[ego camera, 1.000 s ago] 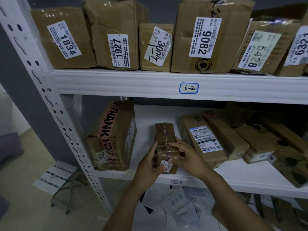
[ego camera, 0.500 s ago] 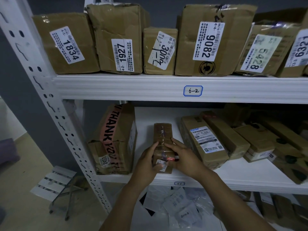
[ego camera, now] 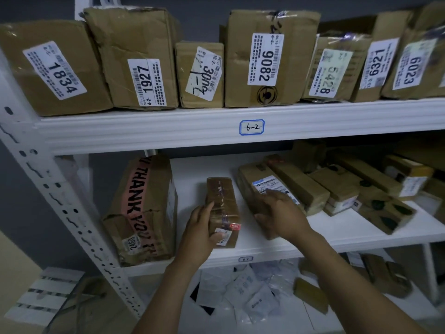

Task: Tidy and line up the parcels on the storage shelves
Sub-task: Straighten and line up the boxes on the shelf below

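Brown taped parcel (ego camera: 220,194) runs front-to-back, left hand (ego camera: 199,230) gripping its near end; right hand (ego camera: 281,213) blurred, grip unclear.

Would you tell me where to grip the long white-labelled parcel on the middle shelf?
Take the long parcel by its near end from the shelf front: it lies lengthways, a neighbouring parcel along its right side, bare shelf toward the small taped parcel in the left hand. The right hand hovers there.
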A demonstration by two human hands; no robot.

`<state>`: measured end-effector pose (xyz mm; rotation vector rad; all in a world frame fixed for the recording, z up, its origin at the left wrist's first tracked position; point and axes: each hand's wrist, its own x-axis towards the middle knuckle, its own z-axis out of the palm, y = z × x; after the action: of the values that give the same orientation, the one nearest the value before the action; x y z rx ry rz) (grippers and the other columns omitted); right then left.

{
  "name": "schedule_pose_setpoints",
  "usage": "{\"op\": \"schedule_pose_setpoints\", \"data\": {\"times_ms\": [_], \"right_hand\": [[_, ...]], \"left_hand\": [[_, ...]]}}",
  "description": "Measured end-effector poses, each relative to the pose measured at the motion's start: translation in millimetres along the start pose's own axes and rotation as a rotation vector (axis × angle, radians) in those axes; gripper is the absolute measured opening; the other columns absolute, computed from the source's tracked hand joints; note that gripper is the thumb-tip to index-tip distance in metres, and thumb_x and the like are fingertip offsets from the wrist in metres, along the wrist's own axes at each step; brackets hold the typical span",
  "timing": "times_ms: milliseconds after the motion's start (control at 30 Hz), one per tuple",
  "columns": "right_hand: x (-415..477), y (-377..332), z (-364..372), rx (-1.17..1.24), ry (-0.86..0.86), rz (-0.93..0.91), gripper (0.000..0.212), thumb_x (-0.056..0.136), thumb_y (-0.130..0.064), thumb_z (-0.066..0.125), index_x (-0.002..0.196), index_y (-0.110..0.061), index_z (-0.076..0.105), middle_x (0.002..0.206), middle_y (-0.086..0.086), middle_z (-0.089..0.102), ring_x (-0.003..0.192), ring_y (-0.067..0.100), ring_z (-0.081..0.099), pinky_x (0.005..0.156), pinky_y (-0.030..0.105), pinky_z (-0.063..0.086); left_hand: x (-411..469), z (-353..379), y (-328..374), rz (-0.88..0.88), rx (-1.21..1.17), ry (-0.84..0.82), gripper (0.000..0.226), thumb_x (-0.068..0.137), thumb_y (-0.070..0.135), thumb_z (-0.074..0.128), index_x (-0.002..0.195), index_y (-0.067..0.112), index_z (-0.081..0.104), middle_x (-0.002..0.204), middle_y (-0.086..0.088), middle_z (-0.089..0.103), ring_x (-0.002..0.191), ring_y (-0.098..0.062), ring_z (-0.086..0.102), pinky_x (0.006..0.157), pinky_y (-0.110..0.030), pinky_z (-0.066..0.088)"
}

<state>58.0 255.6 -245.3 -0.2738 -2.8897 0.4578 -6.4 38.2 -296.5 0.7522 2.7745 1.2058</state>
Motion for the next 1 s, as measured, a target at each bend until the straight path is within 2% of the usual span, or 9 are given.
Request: {"op": "schedule_pose_setpoints", "data": {"times_ms": [133, 267, 400, 500, 600, 700, 800, 900, 1000], "right_hand": [[1, 32, -6, 0.010, -0.050, 0.285, 0.073, 0.086, -0.059, 0.057, 0.147, -0.029, 0.033, 0.156, 0.010, 0.024, 0.140, 0.035, 0.029, 0.108, 0.043, 0.035], [3, 41, 5, 0.013, -0.197, 0.279, 0.088, 0.082, -0.066, 0.056, 0.152, -0.032, 0.015, 0.157, 0.014, 0.010, 0.140, 0.042, 0.024, 0.112, 0.046, 0.029], [3, 48, 5, 0.098, -0.090, 0.254, 0.084, 0.080, -0.057, 0.061, 0.150, -0.029, 0.025, 0.148, 0.015, 0.024, 0.132, 0.041, 0.034, 0.108, 0.044, 0.037], [3, 64, -8, 0.327, -0.013, 0.283, 0.075, 0.077, -0.050, 0.066, 0.144, -0.030, 0.038, 0.142, 0.012, 0.038, 0.125, 0.035, 0.045, 0.100, 0.037, 0.041], [6, 85, -23, 0.556, 0.017, 0.260, 0.066, 0.078, -0.046, 0.069, 0.138, -0.028, 0.049, 0.134, 0.002, 0.054, 0.114, 0.022, 0.055, 0.090, 0.029, 0.044], [5, 100, -38, 0.913, -0.033, 0.309, 0.049, 0.085, -0.035, 0.066, 0.132, -0.023, 0.056, 0.123, -0.004, 0.060, 0.102, 0.013, 0.056, 0.085, 0.027, 0.044], [-1, 113, -56, 1.249, -0.184, 0.357, 0.023, 0.090, -0.037, 0.059, 0.105, -0.022, 0.068, 0.107, 0.006, 0.071, 0.093, 0.017, 0.064, 0.085, 0.038, 0.052], [-6, 129, -67, 1.495, -0.304, 0.417, 0.029, 0.091, -0.043, 0.056, 0.098, -0.019, 0.070, 0.091, 0.006, 0.076, 0.094, 0.024, 0.067, 0.091, 0.047, 0.052], [-9, 146, -68, 1.605, -0.472, 0.424, 0.042, 0.092, -0.047, 0.052, 0.112, -0.013, 0.067, 0.105, 0.015, 0.072, 0.106, 0.033, 0.064, 0.092, 0.054, 0.052]], "left_hand": [[2, 0, 11, 0.007, 0.062, -0.017, 0.080, 0.087, 0.027, 0.069, 0.151, 0.031, 0.021, 0.157, 0.008, 0.012, 0.140, -0.014, 0.026, 0.112, -0.028, 0.029], [3, 5, 19, 0.006, 0.084, -0.012, 0.083, 0.084, 0.028, 0.072, 0.150, 0.033, 0.023, 0.155, 0.007, 0.015, 0.136, -0.015, 0.033, 0.109, -0.027, 0.030], [4, 12, 21, -0.063, 0.123, 0.009, 0.091, 0.079, 0.038, 0.074, 0.150, 0.037, 0.018, 0.157, 0.006, 0.012, 0.139, -0.019, 0.029, 0.114, -0.037, 0.030], [3, 21, 38, -0.069, 0.369, 0.134, 0.090, 0.080, 0.047, 0.070, 0.152, 0.032, 0.017, 0.160, -0.001, 0.010, 0.147, -0.027, 0.010, 0.120, -0.043, 0.016], [5, 37, 66, 0.079, 0.420, 0.309, 0.078, 0.073, 0.043, 0.073, 0.141, 0.015, 0.047, 0.151, -0.014, 0.036, 0.139, -0.038, 0.032, 0.111, -0.048, 0.028], [11, 66, 93, 0.143, 0.317, 0.410, 0.059, 0.073, 0.025, 0.081, 0.127, 0.008, 0.061, 0.138, -0.014, 0.051, 0.128, -0.028, 0.045, 0.108, -0.033, 0.034], [7, 96, 130, 0.023, 0.120, 0.388, 0.050, 0.088, 0.031, 0.067, 0.133, 0.012, 0.056, 0.139, -0.004, 0.047, 0.131, -0.021, 0.044, 0.107, -0.020, 0.027], [2, 122, 157, -0.102, -0.148, 0.314, 0.055, 0.090, 0.038, 0.061, 0.140, 0.023, 0.044, 0.142, -0.001, 0.048, 0.131, -0.016, 0.045, 0.109, -0.021, 0.031], [0, 136, 177, -0.167, -0.486, 0.244, 0.063, 0.084, 0.060, 0.055, 0.141, 0.038, 0.040, 0.138, 0.007, 0.053, 0.120, -0.004, 0.054, 0.103, -0.027, 0.045]]}}
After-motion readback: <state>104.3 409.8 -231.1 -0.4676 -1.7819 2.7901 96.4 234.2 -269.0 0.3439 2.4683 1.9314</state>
